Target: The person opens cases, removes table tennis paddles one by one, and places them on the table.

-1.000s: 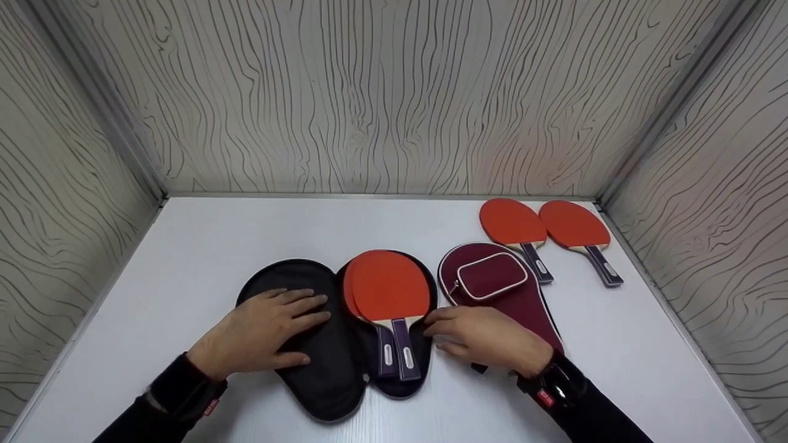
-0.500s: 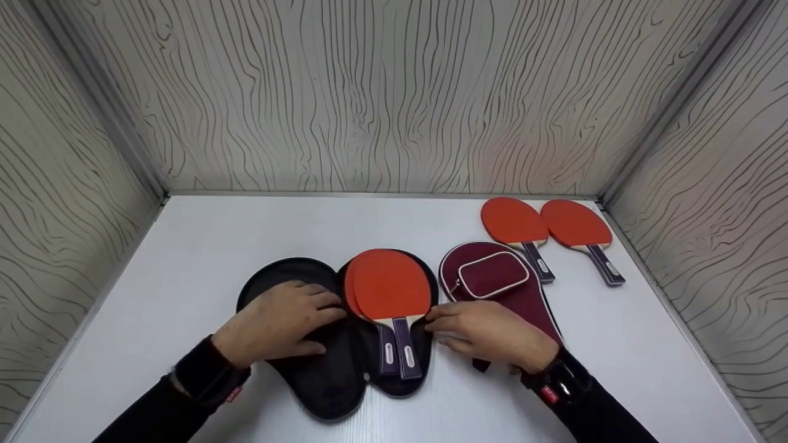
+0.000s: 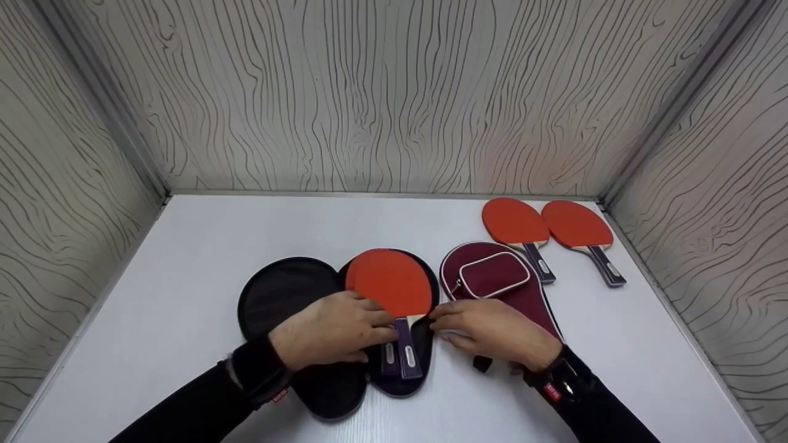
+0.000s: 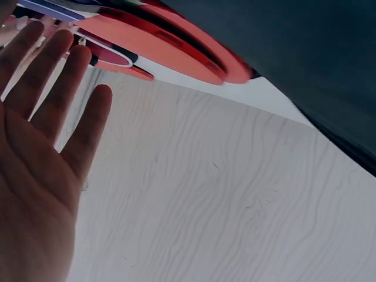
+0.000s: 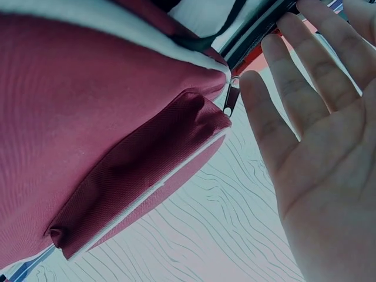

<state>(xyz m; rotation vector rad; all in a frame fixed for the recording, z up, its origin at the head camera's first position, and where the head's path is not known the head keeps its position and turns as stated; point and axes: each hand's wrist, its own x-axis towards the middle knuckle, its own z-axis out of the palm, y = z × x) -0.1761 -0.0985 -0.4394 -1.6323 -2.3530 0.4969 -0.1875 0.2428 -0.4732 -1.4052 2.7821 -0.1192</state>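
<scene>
A black paddle case (image 3: 283, 289) lies unzipped and spread flat on the white table (image 3: 184, 258). Its right half holds two stacked red paddles (image 3: 394, 280) with purple handles (image 3: 400, 354). My left hand (image 3: 335, 332) lies flat across the case's fold, its straight fingers touching the handles near the blade. In the left wrist view the left hand (image 4: 47, 135) is spread beside the red paddles (image 4: 176, 44). My right hand (image 3: 489, 329) rests with straight fingers at the case's right edge, partly over a shut maroon case (image 3: 492, 277). The right hand (image 5: 320, 123) is flat beside the maroon case (image 5: 88, 117).
Two more red paddles (image 3: 514, 223) (image 3: 575, 224) lie side by side at the table's back right corner, handles toward me. Wood-grain walls (image 3: 381, 92) close in the table at the back and on both sides. A zipper pull (image 5: 231, 97) hangs by my right fingers.
My left hand has slid right across the black case's empty left half to the paddle handles. The right hand has stayed almost where it was. The paddles have not moved.
</scene>
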